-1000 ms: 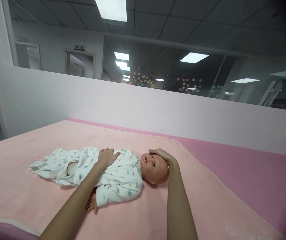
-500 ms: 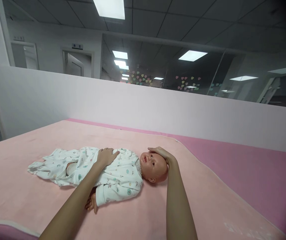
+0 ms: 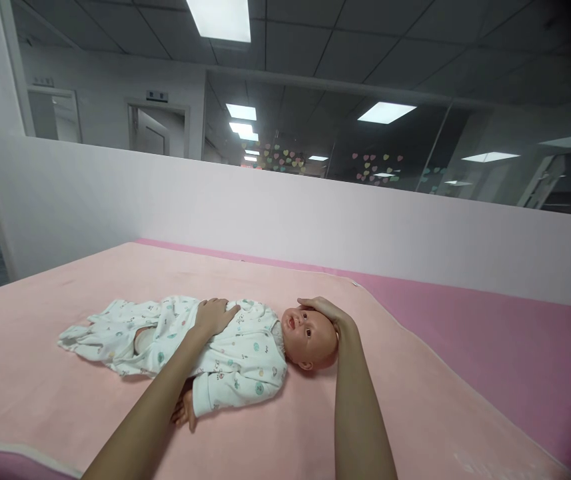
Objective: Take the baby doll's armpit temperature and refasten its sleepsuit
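Note:
A baby doll (image 3: pixel 245 363) in a white patterned romper lies on its back, its head to the right and its legs to the left. Flat across the doll's belly rests my left hand (image 3: pixel 214 316), open with the thumb apart from the fingers. My right hand (image 3: pixel 326 309) lies curved along the far side and crown of the doll's head (image 3: pixel 310 339), its fingers stretched out and partly hidden. One small doll hand (image 3: pixel 184 410) shows beside my left forearm. Through a gap in the romper, part of a leg or the body is visible.
Under the doll is a peach-coloured mat (image 3: pixel 285 443), over a pink surface (image 3: pixel 490 333) that shows at the right and back. A low white wall (image 3: pixel 315 213) with glass above runs behind. Beyond it are a doorway (image 3: pixel 158 130) and ceiling lights.
The whole view has shifted slightly down and to the right. Both hands stay in the same places on the doll, which keeps its pose.

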The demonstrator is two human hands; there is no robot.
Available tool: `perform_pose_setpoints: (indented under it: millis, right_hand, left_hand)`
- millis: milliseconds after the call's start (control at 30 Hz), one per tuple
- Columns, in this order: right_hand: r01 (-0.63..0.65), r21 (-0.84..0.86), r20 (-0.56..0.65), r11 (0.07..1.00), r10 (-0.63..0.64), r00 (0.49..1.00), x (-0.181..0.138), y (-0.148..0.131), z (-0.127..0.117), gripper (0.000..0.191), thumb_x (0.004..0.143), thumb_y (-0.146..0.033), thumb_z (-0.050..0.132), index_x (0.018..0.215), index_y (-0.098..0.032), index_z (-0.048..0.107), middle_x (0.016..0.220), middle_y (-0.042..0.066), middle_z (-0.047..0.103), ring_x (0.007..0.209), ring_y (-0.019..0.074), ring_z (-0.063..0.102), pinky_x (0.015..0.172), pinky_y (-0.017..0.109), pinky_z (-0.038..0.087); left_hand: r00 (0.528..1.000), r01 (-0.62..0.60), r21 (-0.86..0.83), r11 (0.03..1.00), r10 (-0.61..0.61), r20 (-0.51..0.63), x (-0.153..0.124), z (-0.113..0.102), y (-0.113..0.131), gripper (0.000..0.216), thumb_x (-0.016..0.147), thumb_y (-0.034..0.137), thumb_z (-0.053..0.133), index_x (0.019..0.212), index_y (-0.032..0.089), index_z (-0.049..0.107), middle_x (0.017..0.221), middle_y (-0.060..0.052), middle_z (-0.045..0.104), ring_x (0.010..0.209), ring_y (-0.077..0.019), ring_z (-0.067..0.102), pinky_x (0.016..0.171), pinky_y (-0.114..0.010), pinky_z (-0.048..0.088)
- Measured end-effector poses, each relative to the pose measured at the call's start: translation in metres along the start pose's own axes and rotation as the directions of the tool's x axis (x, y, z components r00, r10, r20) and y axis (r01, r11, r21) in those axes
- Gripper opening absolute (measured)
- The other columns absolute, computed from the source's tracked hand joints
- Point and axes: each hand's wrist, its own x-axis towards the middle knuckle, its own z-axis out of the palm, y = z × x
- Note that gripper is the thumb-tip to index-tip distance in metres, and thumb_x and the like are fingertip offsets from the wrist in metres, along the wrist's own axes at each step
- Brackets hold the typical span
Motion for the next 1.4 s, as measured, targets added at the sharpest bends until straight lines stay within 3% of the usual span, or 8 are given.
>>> perform_pose_setpoints:
  millis: [533,733,867,1400]
  right_hand:
    - [0.066,0.002,0.002,0.998,-0.066,0.998,0.0010,-0.0020,0.0001,0.032,0.069,-0.045,0.058,0.064,-0.014,0.061,0.067,0.005,0.065,0.062,0.0150,0.058,0.059,0.023,0.044]
    - [0.088,-0.011,0.017,0.996,-0.087,0.996,0.0003,-0.0027,-0.0003,0.037,0.069,-0.048,0.058,0.070,-0.012,0.064,0.072,0.007,0.067,0.068,0.0160,0.059,0.065,0.024,0.044]
    - [0.085,0.001,0.061,0.996,-0.085,0.995,0.0036,-0.0032,-0.0024,0.040,0.070,-0.048,0.056,0.074,-0.010,0.066,0.077,0.010,0.067,0.072,0.0177,0.060,0.068,0.025,0.045]
    - [0.049,0.003,0.047,0.999,-0.049,0.998,0.0055,-0.0022,-0.0019,0.035,0.069,-0.046,0.059,0.069,-0.012,0.064,0.073,0.009,0.067,0.068,0.0183,0.060,0.065,0.026,0.045]
  left_hand:
    - [1.000,0.015,0.023,1.000,-0.015,0.020,-0.0010,-0.0027,0.0028,0.052,0.080,0.055,0.026,0.094,0.019,0.061,0.103,-0.011,0.062,0.104,-0.0246,0.051,0.092,-0.040,0.029]
    - [1.000,0.000,0.014,1.000,0.000,0.002,-0.0020,-0.0035,0.0035,0.050,0.080,0.054,0.026,0.085,0.018,0.062,0.097,-0.010,0.064,0.099,-0.0242,0.053,0.090,-0.039,0.032]
    - [1.000,-0.005,-0.004,1.000,0.005,-0.013,-0.0011,-0.0023,0.0032,0.049,0.080,0.053,0.028,0.089,0.019,0.061,0.099,-0.010,0.064,0.100,-0.0240,0.053,0.090,-0.039,0.031]
    - [1.000,0.014,0.004,1.000,-0.014,0.002,0.0011,0.0001,0.0014,0.050,0.080,0.054,0.027,0.091,0.019,0.062,0.101,-0.010,0.064,0.103,-0.0250,0.051,0.092,-0.041,0.029]
